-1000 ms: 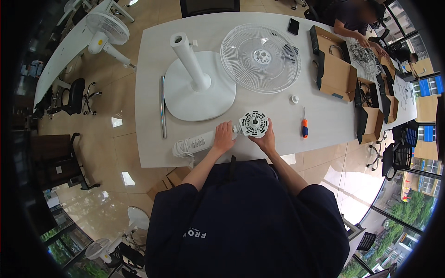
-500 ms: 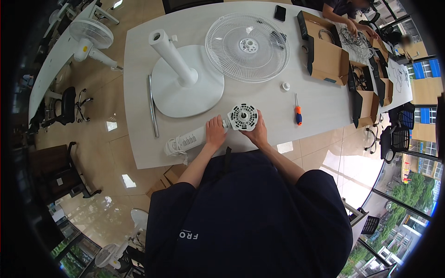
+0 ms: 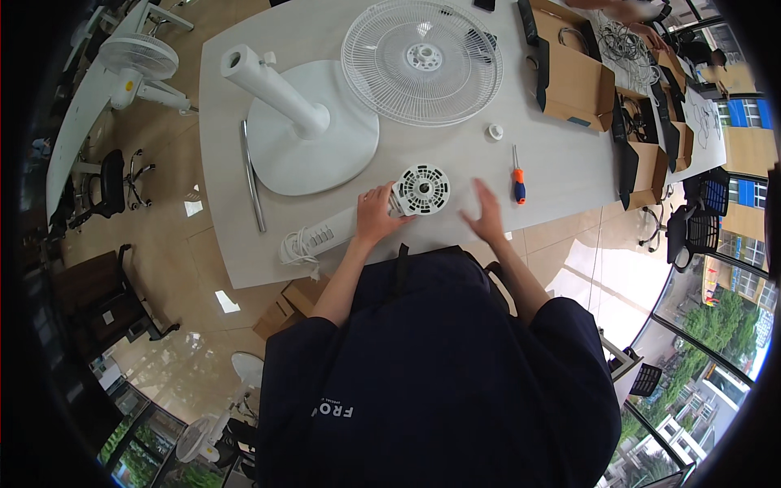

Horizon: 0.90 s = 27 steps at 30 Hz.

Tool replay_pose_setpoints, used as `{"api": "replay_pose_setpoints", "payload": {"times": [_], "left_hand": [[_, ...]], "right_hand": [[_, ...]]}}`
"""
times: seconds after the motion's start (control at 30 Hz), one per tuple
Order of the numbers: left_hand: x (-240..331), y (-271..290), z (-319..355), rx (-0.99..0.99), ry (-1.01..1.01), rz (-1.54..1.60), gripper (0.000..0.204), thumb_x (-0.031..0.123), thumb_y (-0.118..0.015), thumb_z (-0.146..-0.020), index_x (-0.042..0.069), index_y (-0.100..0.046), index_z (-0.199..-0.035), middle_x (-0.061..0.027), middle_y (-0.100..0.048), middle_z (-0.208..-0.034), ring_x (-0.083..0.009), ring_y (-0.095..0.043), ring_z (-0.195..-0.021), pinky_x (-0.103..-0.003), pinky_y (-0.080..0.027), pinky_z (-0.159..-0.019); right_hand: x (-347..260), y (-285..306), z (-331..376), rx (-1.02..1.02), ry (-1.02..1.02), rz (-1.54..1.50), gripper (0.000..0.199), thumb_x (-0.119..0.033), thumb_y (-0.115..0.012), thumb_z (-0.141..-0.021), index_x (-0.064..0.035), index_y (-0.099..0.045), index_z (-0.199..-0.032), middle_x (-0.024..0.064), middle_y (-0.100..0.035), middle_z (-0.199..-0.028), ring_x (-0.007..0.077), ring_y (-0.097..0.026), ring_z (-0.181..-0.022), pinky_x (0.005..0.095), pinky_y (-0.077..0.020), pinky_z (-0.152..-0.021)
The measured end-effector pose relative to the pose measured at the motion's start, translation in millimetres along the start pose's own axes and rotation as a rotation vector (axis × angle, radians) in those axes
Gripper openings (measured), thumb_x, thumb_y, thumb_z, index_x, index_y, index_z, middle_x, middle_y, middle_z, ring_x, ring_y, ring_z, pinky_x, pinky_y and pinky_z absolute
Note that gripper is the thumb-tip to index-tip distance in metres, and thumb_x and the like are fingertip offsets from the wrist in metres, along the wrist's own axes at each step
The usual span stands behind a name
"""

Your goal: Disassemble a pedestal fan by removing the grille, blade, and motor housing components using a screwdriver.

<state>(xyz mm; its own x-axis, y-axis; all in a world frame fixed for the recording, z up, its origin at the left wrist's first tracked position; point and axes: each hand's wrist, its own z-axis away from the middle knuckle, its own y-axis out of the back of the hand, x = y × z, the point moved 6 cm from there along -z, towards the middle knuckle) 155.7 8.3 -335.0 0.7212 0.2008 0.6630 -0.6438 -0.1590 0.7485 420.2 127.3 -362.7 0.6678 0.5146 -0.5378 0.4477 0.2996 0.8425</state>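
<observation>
A white fan motor head [image 3: 424, 189] with a slotted round face lies near the table's front edge. My left hand [image 3: 377, 216] is closed around its neck, where it joins the white button-panel column [image 3: 332, 231]. A bundled white cord [image 3: 298, 249] sits at the column's far left end. To the right of the motor head, my right hand [image 3: 489, 215] hovers with fingers spread, holding nothing and touching nothing. An orange and blue screwdriver [image 3: 519, 186] lies right of that hand, and a small white cap [image 3: 495, 132] lies beyond it.
The white fan base [image 3: 342, 167] with its slanting pole [image 3: 281, 95] stands at the left, beside a metal tube [image 3: 253, 179]. Behind is a round wire fan grille [image 3: 382, 89]. Opened cardboard boxes [image 3: 576, 93] fill the right, near a co-worker's hands [image 3: 622, 10] and tangled cables [image 3: 622, 45].
My right hand has let go of the motor head and moved right, its fingers opening. My left hand keeps its hold. The view has shifted, so the table things sit higher in the picture.
</observation>
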Motion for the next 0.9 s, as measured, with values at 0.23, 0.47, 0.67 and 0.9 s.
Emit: {"api": "replay_pose_setpoints", "payload": {"times": [0.23,0.47,0.67,0.9], "left_hand": [[0.7,1.1,4.5,-0.003,0.007,-0.021,0.083,0.050,-0.087,-0.062,0.009,-0.055,-0.127,-0.0078,-0.063,-0.114,-0.0264,-0.059,-0.108,-0.043,-0.038,-0.095],[13.8,5.8,1.9,-0.011,0.057,-0.075,0.084,0.036,-0.089,-0.058,0.009,-0.051,-0.128,-0.0087,-0.054,-0.126,-0.0310,-0.053,-0.119,-0.047,-0.038,-0.098],[19.9,1.2,0.2,-0.027,0.045,-0.014,0.096,0.033,-0.085,-0.058,0.015,-0.044,-0.143,-0.0112,-0.060,-0.125,-0.0335,-0.057,-0.116,-0.047,-0.037,-0.100],[14.9,0.3,-3.4,-0.041,0.068,0.024,0.103,0.032,-0.086,-0.055,0.018,-0.041,-0.147,-0.0103,-0.064,-0.117,-0.0290,-0.061,-0.108,-0.045,-0.035,-0.100]], "right_hand": [[134.0,46.7,-1.6,0.120,-0.881,0.111,0.066,-0.043,-0.070,-0.086,-0.0046,-0.049,-0.136,0.0281,-0.046,-0.129,0.0462,-0.044,-0.122,0.0520,-0.0426,-0.100],[140.1,31.5,-4.8,0.164,-0.867,0.115,0.047,-0.040,-0.067,-0.090,-0.0015,-0.058,-0.116,0.0230,-0.061,-0.113,0.0360,-0.061,-0.104,0.0458,-0.0491,-0.090],[93.3,51.4,22.9,0.293,-0.864,-0.627,0.039,-0.024,-0.071,-0.090,-0.0003,-0.059,-0.119,0.0116,-0.071,-0.084,0.0168,-0.062,-0.058,0.0282,-0.0502,-0.057],[-41.8,143.2,-16.2,-0.096,-0.413,-0.475,0.028,-0.014,-0.072,-0.086,0.0016,-0.073,-0.110,0.0099,-0.072,-0.088,0.0152,-0.065,-0.068,0.0269,-0.0523,-0.065]]}}
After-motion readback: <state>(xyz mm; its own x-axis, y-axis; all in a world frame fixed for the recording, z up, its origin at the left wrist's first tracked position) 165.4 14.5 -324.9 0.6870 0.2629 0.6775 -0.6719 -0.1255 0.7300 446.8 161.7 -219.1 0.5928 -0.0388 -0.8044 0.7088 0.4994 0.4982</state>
